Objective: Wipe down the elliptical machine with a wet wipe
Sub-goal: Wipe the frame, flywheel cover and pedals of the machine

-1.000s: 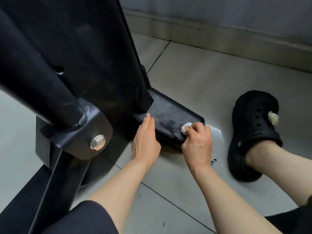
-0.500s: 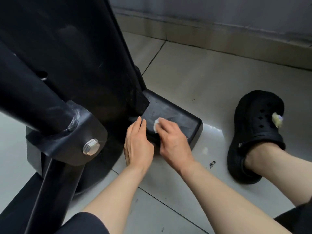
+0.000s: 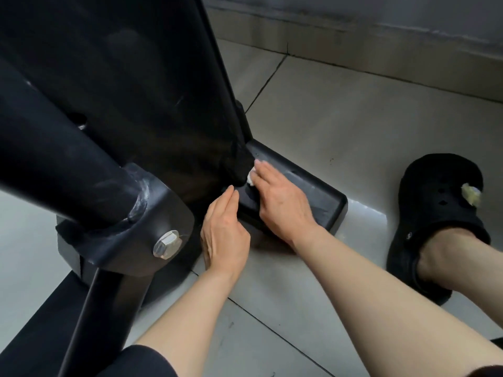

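Down on the tiled floor (image 3: pixel 353 137) stood one black elliptical machine (image 3: pixel 114 99), with one foot bar (image 3: pixel 307 194) of its base running out to the right from under the housing. Two hands, one wet wipe, one black clog (image 3: pixel 441 213) and one silver bolt (image 3: pixel 166 244) could be counted. The machine was matt black with dull smears across its housing, and a thick tube came down from the left into a bracket fastened by the bolt. The foot bar was a flat black block with a raised rim and a squared right end, its top streaked pale.

The wet wipe (image 3: pixel 250 177) was a small white wad, mostly hidden, at the inner end of the foot bar, right where the bar met the housing. The right hand (image 3: pixel 280 198) lay palm down over the bar with its fingers stretched out nearly straight, the fingertips pressing the wipe onto the bar. The left hand (image 3: pixel 224 229) was flat with straight fingers held together, holding nothing; it rested edge-on against the near side of the bar, fingertips close to the housing. The two hands were just beside each other. The clog, worn on a bare foot, stood on the floor well to the right of the bar's end.
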